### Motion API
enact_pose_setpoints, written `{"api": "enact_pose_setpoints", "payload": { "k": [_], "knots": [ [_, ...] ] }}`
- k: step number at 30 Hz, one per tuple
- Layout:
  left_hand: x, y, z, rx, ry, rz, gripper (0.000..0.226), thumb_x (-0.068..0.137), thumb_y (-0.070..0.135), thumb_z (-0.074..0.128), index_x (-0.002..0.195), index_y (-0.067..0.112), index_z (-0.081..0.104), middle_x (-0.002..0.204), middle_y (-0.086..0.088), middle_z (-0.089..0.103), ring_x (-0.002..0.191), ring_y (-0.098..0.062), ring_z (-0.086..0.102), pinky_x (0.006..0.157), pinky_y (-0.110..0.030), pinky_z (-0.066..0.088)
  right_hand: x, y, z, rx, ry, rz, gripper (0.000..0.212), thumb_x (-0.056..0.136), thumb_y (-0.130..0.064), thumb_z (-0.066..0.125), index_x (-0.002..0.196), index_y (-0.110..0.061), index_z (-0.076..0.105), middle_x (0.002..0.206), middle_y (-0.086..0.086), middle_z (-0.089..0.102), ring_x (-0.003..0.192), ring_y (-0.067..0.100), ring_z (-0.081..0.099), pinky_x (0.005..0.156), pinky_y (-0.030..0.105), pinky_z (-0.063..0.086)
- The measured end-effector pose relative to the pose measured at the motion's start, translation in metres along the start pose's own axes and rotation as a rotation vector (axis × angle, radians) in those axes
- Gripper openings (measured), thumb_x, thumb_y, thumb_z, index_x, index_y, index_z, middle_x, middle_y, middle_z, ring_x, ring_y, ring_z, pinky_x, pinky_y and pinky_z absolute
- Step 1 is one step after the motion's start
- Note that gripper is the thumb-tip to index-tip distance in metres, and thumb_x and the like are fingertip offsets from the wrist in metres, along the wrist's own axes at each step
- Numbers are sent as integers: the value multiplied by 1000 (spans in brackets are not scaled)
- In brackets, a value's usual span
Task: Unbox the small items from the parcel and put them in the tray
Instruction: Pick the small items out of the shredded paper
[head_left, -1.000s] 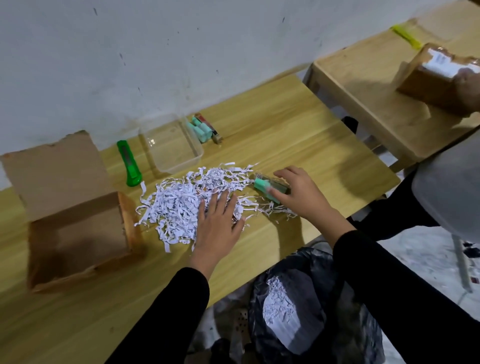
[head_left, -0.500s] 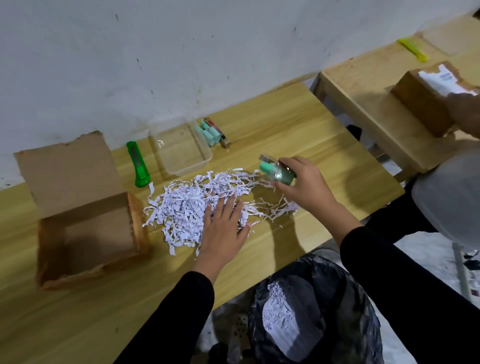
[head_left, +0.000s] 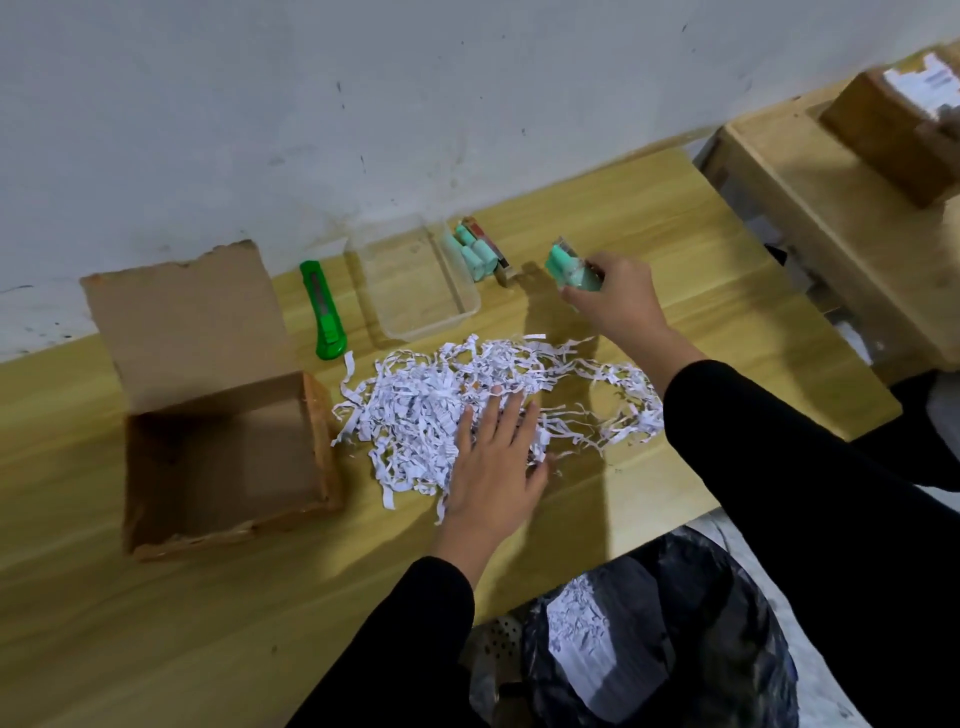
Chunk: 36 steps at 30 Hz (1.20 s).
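Note:
My right hand (head_left: 613, 301) grips a small teal item in clear packaging (head_left: 570, 268), held above the table just right of the clear plastic tray (head_left: 467, 306). Several similar teal items (head_left: 475, 250) lie along the tray's right side; I cannot tell whether they are inside it or beside it. My left hand (head_left: 496, 462) lies flat, fingers spread, on a heap of shredded white paper (head_left: 415, 410). The open cardboard parcel (head_left: 218, 457) stands at the left with its flap up and its inside looks bare.
A green utility knife (head_left: 324, 312) lies between the parcel and the tray. A black bin bag (head_left: 649, 639) with paper shreds sits below the table's front edge. A second wooden table (head_left: 810, 208) to the right carries another cardboard box (head_left: 893, 135).
My right hand picked the teal item out of the paper shreds, lifted it and carried it back towards the tray. My left hand stayed on the shreds.

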<state>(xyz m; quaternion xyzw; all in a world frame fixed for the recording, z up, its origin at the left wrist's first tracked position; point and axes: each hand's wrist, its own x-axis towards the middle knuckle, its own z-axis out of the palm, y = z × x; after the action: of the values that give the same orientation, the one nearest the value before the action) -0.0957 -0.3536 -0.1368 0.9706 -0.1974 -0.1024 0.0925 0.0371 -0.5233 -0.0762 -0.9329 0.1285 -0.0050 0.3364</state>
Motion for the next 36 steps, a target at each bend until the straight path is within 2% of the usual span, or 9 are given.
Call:
{"api": "enact_pose_setpoints", "payload": {
  "k": [4,9,13,16,20,24,30,33,36],
  "knots": [
    [1,-1,1,-6,-11,12,71,88,55,8,147,19,21,158,-2,16,147,-25,5,113,-47,-5,12,-2,23,-11,-9,60,39,79,-25,69,109,0,62,105,20,66,89,31,63,81,41,55],
    [2,0,3,44,2,-18,61,91,54,24,131,18,51,143,-3,48,136,-26,39,107,-53,30,16,-11,33,47,10,71,40,82,-21,66,113,3,59,113,23,63,100,35,60,87,41,48],
    [4,2,1,-17,5,-29,65,89,54,19,140,18,38,149,-3,38,141,-25,28,113,-50,21,1,1,33,41,88,-9,36,85,-18,60,117,-1,57,122,20,55,115,33,48,92,31,37],
    [4,6,-2,-26,69,-59,59,86,51,29,131,18,49,138,-2,52,132,-22,44,107,-44,34,-9,12,32,43,101,-77,29,85,-15,58,112,-4,59,117,19,53,112,32,49,91,30,38],
    [8,4,-12,-112,271,-34,45,86,45,43,120,20,57,130,0,57,125,-18,50,98,-37,23,-8,18,30,51,103,-110,26,85,-9,57,110,-5,61,114,19,56,107,33,53,95,41,47],
    [9,-10,-21,-161,409,-110,41,87,43,46,119,20,58,132,-1,55,125,-15,39,100,-36,21,-5,21,30,81,135,-110,25,84,-4,57,108,-3,63,112,21,57,103,34,56,92,44,50],
    [6,-44,-19,-138,409,-405,49,90,49,33,129,26,51,146,2,43,138,-20,32,107,-40,9,7,31,30,75,194,-34,25,85,-2,55,108,-1,65,109,20,61,97,32,58,86,34,46],
    [7,-50,-10,-157,371,-478,54,89,52,29,132,26,49,148,2,40,141,-18,26,111,-46,11,18,31,33,59,212,-22,24,85,-1,53,105,-1,67,107,21,63,95,33,60,84,28,44],
    [8,-47,-7,-189,338,-491,56,89,53,28,136,27,45,150,4,36,143,-16,21,112,-50,9,29,27,35,57,222,-21,24,85,-3,53,104,-2,68,106,21,65,95,34,60,86,33,46]
  ]
}}
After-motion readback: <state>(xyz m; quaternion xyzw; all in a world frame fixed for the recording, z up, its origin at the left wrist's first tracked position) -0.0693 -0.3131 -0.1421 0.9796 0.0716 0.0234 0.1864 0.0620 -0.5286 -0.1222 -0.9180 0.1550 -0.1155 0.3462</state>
